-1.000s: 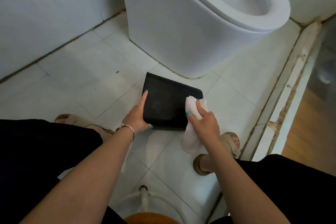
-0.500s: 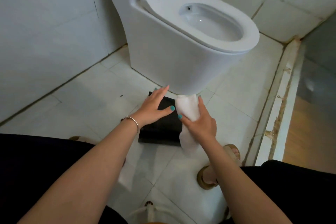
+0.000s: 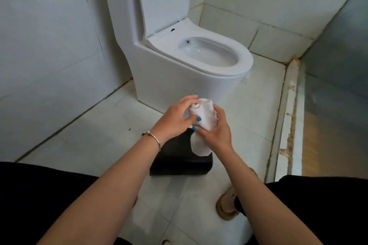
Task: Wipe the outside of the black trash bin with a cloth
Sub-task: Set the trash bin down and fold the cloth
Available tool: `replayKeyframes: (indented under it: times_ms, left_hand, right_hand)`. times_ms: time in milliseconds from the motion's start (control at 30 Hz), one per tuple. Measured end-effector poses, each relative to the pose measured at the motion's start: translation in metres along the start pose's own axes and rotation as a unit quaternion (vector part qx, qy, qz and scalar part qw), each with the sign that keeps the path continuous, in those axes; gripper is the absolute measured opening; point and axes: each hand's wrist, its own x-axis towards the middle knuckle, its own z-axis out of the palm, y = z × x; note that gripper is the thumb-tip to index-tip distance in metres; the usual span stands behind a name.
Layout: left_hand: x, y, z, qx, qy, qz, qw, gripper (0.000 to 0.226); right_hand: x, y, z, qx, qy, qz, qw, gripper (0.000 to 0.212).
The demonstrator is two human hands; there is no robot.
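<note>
The black trash bin [image 3: 177, 157] lies on its side on the white tiled floor, just in front of the toilet. Both hands are raised above it, off the bin. My right hand [image 3: 216, 132] is wrapped around the white cloth [image 3: 203, 119], whose lower end hangs down over the bin. My left hand [image 3: 175, 119] pinches the cloth's upper end with fingers and thumb. The bin's far part is hidden behind the hands and cloth.
A white toilet [image 3: 179, 69] with its seat open stands directly behind the bin. Tiled walls close in at left and back. A raised, stained threshold [image 3: 288, 121] runs along the right. My sandalled foot [image 3: 227, 205] rests right of the bin.
My left hand left the bin and took hold of the cloth's top. My right hand lifted the cloth off the bin. The view tilted up, showing more of the toilet.
</note>
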Motion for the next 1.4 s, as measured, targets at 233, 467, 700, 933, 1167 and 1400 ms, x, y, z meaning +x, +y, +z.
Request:
replayKeyframes:
  times_ms: [233, 467, 700, 933, 1167, 1400]
  left_hand:
    - [0.006, 0.014, -0.001, 0.023, 0.053, 0.019, 0.998, 0.022]
    - [0.001, 0.026, -0.002, 0.000, 0.064, 0.021, 0.998, 0.019]
    - [0.015, 0.046, -0.010, -0.019, 0.087, 0.032, 0.996, 0.025]
    - [0.036, 0.059, -0.024, 0.036, 0.045, 0.018, 0.998, 0.019]
    - [0.053, 0.077, -0.049, 0.142, 0.033, 0.021, 0.989, 0.022]
    - [0.071, 0.087, -0.068, 0.199, 0.033, 0.056, 0.978, 0.029]
  right_hand:
    - [0.001, -0.014, -0.009, 0.040, -0.008, -0.026, 0.999, 0.075]
    - [0.006, -0.019, -0.046, 0.099, -0.095, -0.054, 0.989, 0.042]
    - [0.017, -0.030, -0.066, 0.097, -0.165, -0.037, 0.981, 0.054]
    - [0.025, -0.041, -0.090, 0.065, -0.156, -0.052, 0.984, 0.070]
    - [0.029, -0.079, -0.115, 0.004, -0.105, -0.170, 0.980, 0.087]
    - [0.040, -0.102, -0.129, -0.058, -0.151, -0.213, 0.963, 0.083]
